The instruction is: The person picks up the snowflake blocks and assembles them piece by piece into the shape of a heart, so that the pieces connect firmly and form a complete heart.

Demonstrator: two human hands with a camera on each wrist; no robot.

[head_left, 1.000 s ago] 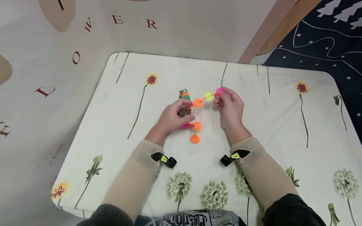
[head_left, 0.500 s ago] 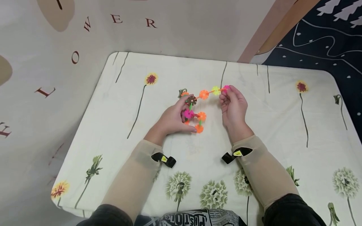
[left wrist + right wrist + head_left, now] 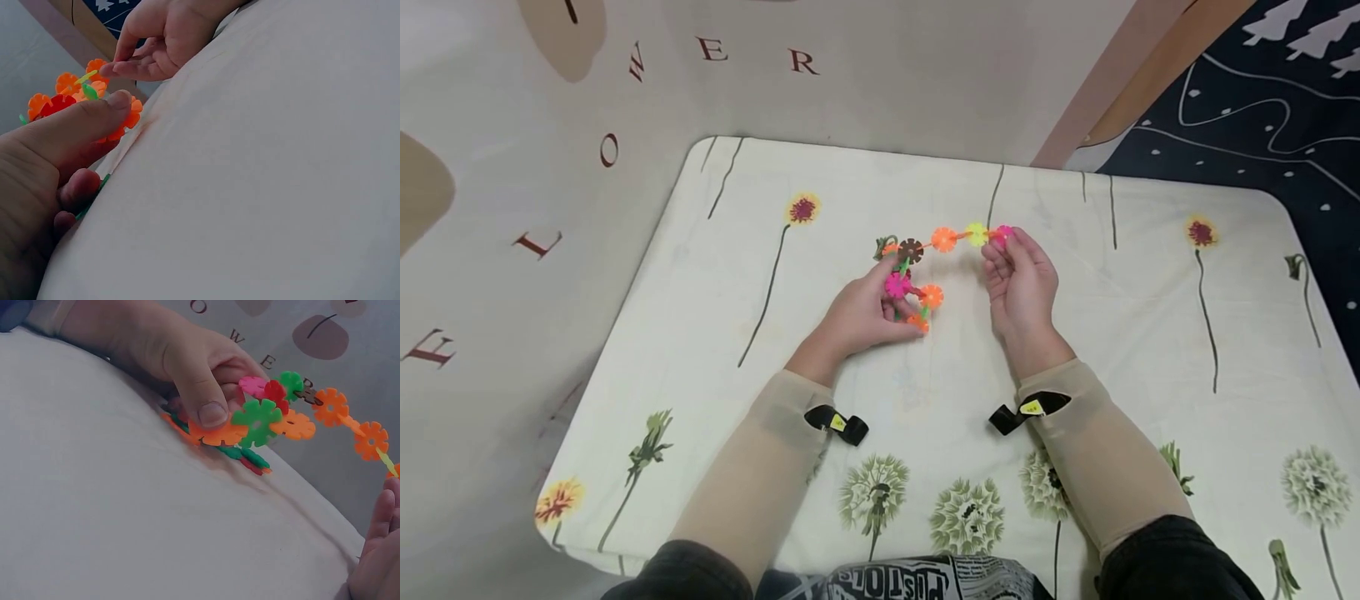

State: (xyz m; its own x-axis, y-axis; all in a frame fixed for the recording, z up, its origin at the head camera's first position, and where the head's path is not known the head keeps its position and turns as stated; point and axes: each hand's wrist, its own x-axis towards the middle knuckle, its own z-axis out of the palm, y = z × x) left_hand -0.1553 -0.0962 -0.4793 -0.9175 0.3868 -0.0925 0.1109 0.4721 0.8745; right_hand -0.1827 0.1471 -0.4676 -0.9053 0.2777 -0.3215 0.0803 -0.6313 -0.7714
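Observation:
A chain of slotted, flower-shaped plastic discs stretches between both hands. My left hand [image 3: 853,321] holds its left part, the thumb against an orange disc [image 3: 219,435] in the right wrist view. Above the thumb come another orange disc [image 3: 932,296], a pink disc [image 3: 897,286] and a brown disc [image 3: 911,250]. From there the chain runs right through an orange disc [image 3: 944,240] and a yellow disc [image 3: 977,234]. My right hand [image 3: 1024,292] pinches the pink disc [image 3: 1003,235] at the right end. Left fingers partly hide some discs.
In the right wrist view, more green discs [image 3: 255,456] and a red one lie low under the left hand, close to the cloth. A flower-printed cloth [image 3: 1120,333] covers the table. A wall with letters [image 3: 925,92] rises behind the far edge.
My right hand has moved slightly right and drawn its end of the chain along. The lower discs have swung up and away from me, and my left thumb now meets the lowest orange one.

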